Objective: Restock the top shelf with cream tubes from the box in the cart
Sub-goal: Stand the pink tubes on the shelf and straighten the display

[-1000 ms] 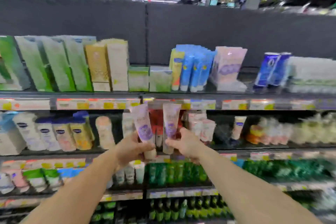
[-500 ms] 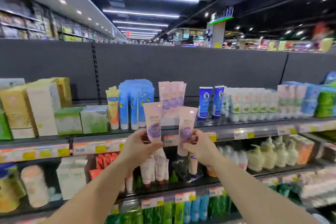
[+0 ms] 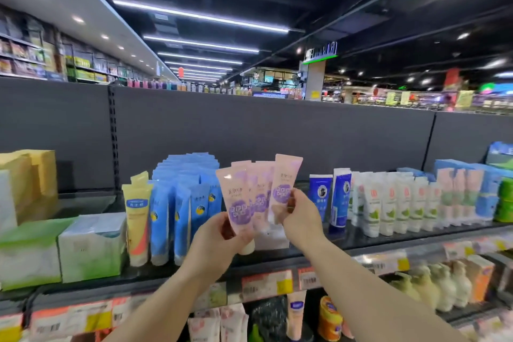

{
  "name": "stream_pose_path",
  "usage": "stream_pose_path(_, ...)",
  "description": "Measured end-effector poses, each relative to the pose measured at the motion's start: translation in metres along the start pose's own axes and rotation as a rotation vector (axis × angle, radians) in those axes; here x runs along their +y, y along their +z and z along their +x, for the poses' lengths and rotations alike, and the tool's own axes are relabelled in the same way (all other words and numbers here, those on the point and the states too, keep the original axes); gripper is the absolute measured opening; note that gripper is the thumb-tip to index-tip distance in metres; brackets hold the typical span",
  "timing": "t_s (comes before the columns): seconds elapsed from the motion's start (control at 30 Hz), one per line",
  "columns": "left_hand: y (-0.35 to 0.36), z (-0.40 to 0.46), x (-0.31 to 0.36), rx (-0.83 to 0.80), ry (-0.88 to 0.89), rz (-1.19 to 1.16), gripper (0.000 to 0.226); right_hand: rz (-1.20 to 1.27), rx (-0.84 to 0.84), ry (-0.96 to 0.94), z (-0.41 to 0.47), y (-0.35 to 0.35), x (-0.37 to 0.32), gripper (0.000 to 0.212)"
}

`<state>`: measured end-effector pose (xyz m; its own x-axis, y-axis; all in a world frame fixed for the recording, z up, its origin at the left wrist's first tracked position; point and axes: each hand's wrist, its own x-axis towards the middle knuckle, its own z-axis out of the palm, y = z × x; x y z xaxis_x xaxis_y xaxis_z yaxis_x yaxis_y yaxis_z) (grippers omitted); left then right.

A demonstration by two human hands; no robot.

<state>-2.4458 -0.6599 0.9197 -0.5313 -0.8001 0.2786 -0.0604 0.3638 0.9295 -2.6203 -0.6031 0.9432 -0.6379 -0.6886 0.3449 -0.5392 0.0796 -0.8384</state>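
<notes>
Two bare forearms reach up toward the top shelf (image 3: 361,243) of a store aisle. The left hand (image 3: 219,241) grips a pink cream tube (image 3: 236,203) with a purple label, fingers and thumb curled round its lower part, cap end down. The right hand (image 3: 301,216) pinches a second pink cream tube (image 3: 284,189) by its side, holding it slightly higher and upright. Both tubes are held in front of a row of matching pink tubes (image 3: 259,194) already standing on the top shelf, between blue tubes (image 3: 183,203) on the left and two dark blue tubes (image 3: 331,200) on the right. Further left stand a yellow tube (image 3: 137,216) and green-and-white cartons (image 3: 91,247); further right, white tubes (image 3: 394,205). Price labels (image 3: 266,284) line the shelf edge. Whether either held tube touches the shelved row cannot be told.
</notes>
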Motion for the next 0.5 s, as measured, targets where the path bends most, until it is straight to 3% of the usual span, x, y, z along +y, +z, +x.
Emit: stream_pose_path(0.5, 0.012, 0.006, -0.005, 0.092, -0.039, 0.061, 0.018, -0.18, -0.091, 0.005, 0.007, 0.016, 0.032, 0.022)
